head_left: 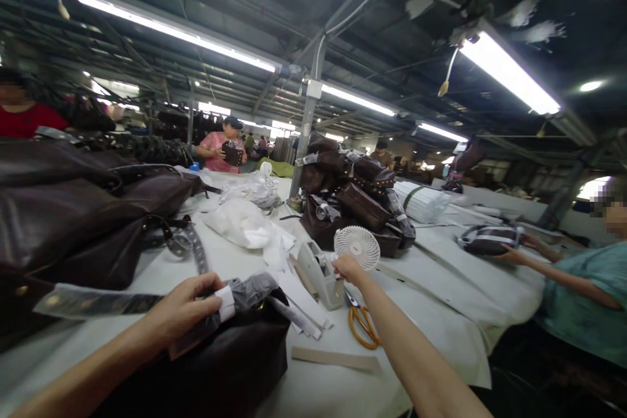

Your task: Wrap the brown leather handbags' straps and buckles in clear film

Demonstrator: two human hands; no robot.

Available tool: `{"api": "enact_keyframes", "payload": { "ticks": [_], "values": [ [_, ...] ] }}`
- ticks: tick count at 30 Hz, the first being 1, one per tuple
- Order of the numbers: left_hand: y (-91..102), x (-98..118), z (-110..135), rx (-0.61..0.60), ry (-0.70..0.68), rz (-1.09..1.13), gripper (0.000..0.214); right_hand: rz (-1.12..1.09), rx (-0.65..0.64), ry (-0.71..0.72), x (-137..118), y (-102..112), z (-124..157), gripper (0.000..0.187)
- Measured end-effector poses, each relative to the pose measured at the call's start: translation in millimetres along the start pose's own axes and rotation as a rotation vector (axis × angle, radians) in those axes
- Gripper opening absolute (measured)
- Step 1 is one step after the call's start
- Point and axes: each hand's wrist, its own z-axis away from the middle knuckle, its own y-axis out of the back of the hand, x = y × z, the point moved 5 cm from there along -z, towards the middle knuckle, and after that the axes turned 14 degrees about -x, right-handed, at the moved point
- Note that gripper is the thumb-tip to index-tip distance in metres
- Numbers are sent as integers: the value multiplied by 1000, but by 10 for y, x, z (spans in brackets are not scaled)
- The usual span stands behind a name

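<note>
My left hand (183, 307) is closed on a wrapped strap (245, 290) of a dark brown leather bag (230, 366) that lies on the table right in front of me; a white paper tab is pinched under my thumb. My right hand (349, 269) reaches forward to a grey tape dispenser (318, 274), fingers curled at its top edge, just below a small white desk fan (357, 247). What the right fingers hold, if anything, is too small to make out.
Yellow-handled scissors (363, 326) lie beside my right forearm. Brown bags are heaped at the left (73, 209) and in the table's middle (357, 202). White wrapping paper (245, 222) lies between. A person in teal (588, 287) works at the right; others stand further back.
</note>
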Motion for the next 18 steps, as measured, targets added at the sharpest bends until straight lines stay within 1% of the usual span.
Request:
{"api": "enact_keyframes", "payload": {
  "ticks": [4, 9, 11, 14, 16, 18],
  "values": [
    [-6, -3, 10, 30, 8, 2, 30, -42, -121, -156, 28, -46, -130, 32],
    [5, -12, -11, 26, 4, 22, 27, -83, -203, -269, 64, -22, -155, 31],
    [16, -3, -11, 26, 16, 25, 26, -105, -212, -277, 61, 13, -144, 31],
    [34, 15, -3, 32, 32, 20, 27, -146, -206, -243, 70, 101, -87, 30],
    [41, 19, 0, 35, 36, 21, 29, -172, -191, -212, 125, 151, 1, 29],
    [43, 13, -2, 38, 39, 27, 31, -192, -166, -193, 237, 149, 137, 28]
  ]
}}
